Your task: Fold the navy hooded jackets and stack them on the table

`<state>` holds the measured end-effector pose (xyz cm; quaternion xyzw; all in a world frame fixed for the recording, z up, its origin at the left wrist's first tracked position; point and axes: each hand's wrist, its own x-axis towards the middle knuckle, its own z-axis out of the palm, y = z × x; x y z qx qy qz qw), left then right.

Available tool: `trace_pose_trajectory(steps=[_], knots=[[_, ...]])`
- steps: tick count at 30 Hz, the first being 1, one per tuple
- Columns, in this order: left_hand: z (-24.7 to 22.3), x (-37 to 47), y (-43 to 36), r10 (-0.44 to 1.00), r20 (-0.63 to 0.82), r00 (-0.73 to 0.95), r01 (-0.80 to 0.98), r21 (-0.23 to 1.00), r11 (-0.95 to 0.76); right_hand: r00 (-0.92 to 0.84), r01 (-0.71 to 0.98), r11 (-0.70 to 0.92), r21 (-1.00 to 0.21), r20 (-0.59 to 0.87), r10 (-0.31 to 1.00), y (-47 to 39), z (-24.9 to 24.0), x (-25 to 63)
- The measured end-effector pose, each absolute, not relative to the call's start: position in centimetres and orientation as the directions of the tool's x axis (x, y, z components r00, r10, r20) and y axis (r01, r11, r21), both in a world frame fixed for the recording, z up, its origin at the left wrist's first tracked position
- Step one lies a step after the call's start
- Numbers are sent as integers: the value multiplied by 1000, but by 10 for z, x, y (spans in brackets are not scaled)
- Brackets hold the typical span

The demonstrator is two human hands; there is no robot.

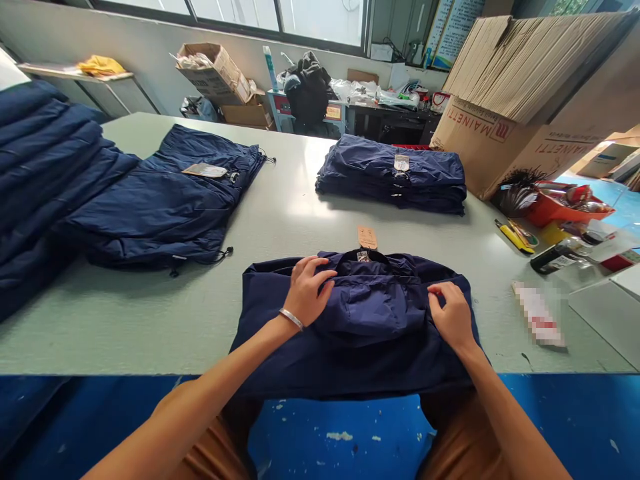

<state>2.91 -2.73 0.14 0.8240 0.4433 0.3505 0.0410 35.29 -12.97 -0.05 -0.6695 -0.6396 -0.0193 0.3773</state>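
Note:
A dark navy garment (350, 360) lies folded at the table's front edge, its lower part reaching past the edge. A brown paper tag (367, 237) sticks out above its collar opening. My left hand (308, 291), with a bracelet at the wrist, rests on the garment's upper left, fingers apart and nothing held. On the right side of the garment lies my right hand (451, 315), its fingers bent and apart, touching the cloth. Between both hands shows a shinier navy panel (375, 310).
Folded navy garments (390, 175) are stacked behind. To the left lie another navy garment (165, 207) and a tall pile (40, 180). At the right are a yellow cutter (514, 237), a dark bottle (560, 256), an orange basket (545, 208) and a big carton (480, 143) on the table (150, 327).

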Motion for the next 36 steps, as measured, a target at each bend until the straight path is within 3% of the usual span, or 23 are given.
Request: trace_pose_trajectory(steps=[3,7,11,16,21,28,32,36], knots=[[4,60,-26,755,468,460,647,405,-645,170,911,61,-408,506,846,-168,-2,341],[-5,109,-6,805,249,539,668,456,-588,71,969,68,-238,532,844,-201,-12,309],[-10,150,9,813,82,576,716,430,-550,126,984,-46,-171,495,860,-198,-20,293],[-8,176,11,788,52,613,732,336,-592,177,980,-129,-151,364,914,-174,-25,292],[-7,181,13,804,40,594,747,345,-569,152,984,-120,-135,264,952,-160,-28,287],[-14,177,32,789,168,590,716,344,-608,96,977,-3,-215,425,900,-191,-23,301],[-22,176,40,770,187,610,698,334,-634,64,980,25,-196,435,898,-209,-31,312],[-18,168,34,782,245,574,686,377,-622,82,959,63,-275,486,870,-213,-26,308]])
